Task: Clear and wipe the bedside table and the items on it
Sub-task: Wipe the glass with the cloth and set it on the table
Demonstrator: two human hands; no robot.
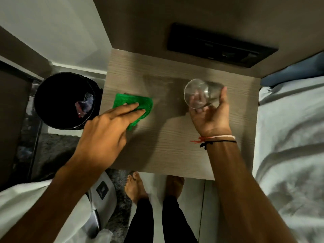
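Fingers (135,109) of my left hand (105,132) lie flat and extended on a green cloth (133,106), pressing it onto the wooden surface (175,151) of the bedside table near its left edge; that grip is released, the palm spread rather than clenched, and part of the cloth is hidden under my hand. My right hand (210,116) has its grip clenched around a clear drinking glass (198,93), lifted off the surface and tilted so that its round mouth faces up toward me. My thumb runs along the right side of the glass and my other fingers show through it from beneath. A darker, streaky patch on the surface stretches between the cloth and the glass. Red, white and black threads (217,138) circle my right wrist.

Left of the surface, on the floor, stands a round black bin (64,100) with crumpled wrappers inside. A black switch panel (220,44) is set in the wall panel behind the surface. Pale rumpled bedding (289,128) lies just beside the surface on the right. My bare feet (136,188) stand on the floor at the near edge, next to a grey shaggy rug (119,204).
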